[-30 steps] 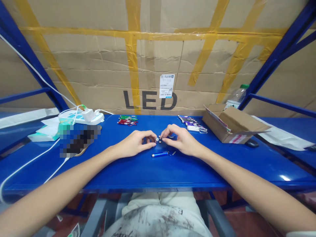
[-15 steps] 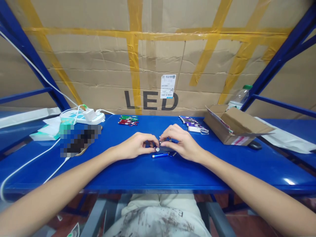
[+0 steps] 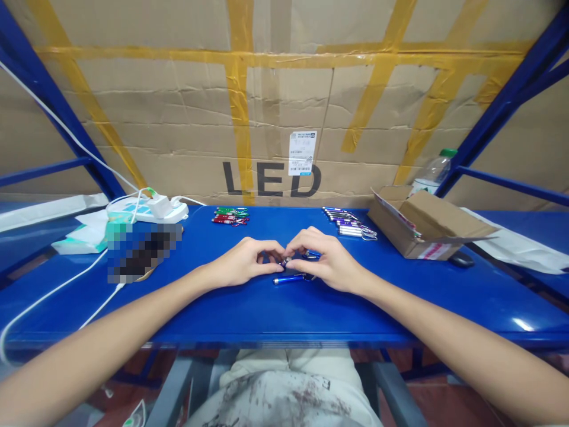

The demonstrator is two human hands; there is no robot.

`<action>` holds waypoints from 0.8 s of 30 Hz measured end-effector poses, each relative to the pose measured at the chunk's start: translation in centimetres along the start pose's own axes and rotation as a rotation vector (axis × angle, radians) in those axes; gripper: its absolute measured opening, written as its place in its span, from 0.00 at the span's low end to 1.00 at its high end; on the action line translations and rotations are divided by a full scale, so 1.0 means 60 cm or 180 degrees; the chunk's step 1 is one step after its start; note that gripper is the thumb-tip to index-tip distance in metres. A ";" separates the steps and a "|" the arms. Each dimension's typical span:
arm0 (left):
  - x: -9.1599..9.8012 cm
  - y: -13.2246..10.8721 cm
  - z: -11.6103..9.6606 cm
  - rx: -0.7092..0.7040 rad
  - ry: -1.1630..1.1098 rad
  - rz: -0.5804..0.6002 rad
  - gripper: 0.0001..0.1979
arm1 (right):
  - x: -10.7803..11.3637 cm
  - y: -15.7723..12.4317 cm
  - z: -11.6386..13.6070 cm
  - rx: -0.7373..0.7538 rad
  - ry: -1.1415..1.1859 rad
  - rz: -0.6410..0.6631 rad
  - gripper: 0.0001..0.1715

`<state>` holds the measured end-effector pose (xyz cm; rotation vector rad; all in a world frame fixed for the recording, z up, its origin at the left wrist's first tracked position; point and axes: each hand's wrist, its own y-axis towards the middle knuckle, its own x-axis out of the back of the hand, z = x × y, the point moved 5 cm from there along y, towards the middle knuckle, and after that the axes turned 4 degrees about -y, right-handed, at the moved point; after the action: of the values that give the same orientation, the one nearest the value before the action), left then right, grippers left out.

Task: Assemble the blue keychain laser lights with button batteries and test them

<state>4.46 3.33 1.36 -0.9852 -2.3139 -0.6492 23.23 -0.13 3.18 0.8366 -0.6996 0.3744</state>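
Observation:
My left hand [image 3: 245, 261] and my right hand [image 3: 326, 259] meet fingertip to fingertip, low over the blue table. Both are closed in a pinch at a small shiny metal piece [image 3: 285, 263], mostly hidden by the fingers. Just below them lies a blue pen-shaped keychain light [image 3: 288, 279], its clip end reaching under my right hand. Another blue keychain light [image 3: 313, 255] shows in part behind the right fingers.
Green and red keychain lights [image 3: 230, 219] lie at the back left, purple and silver ones [image 3: 349, 225] at the back right. An opened cardboard box [image 3: 413, 231] stands right, beside a black object [image 3: 461, 259]. Left are a power strip [image 3: 178, 212], white cables and a tissue pack [image 3: 84, 237].
My two hands have come together, so the fingertips that stood slightly apart now meet. The silver round end seen at my left fingertips is now mostly covered.

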 end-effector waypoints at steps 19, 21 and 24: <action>0.015 -0.007 -0.008 -0.0503 0.0776 -0.0220 0.10 | -0.002 -0.001 -0.035 -0.0067 -0.1006 0.0394 0.11; 0.018 -0.007 -0.006 -0.0492 0.0831 -0.0251 0.10 | -0.012 -0.003 -0.044 -0.0062 -0.1167 0.0708 0.12; 0.020 -0.007 -0.002 -0.0435 0.0835 -0.0294 0.10 | -0.020 -0.003 -0.049 -0.0072 -0.1207 0.0881 0.12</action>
<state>3.48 3.60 2.12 -0.8019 -2.1148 -0.9267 23.68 1.98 0.86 0.7986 -1.1772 0.4597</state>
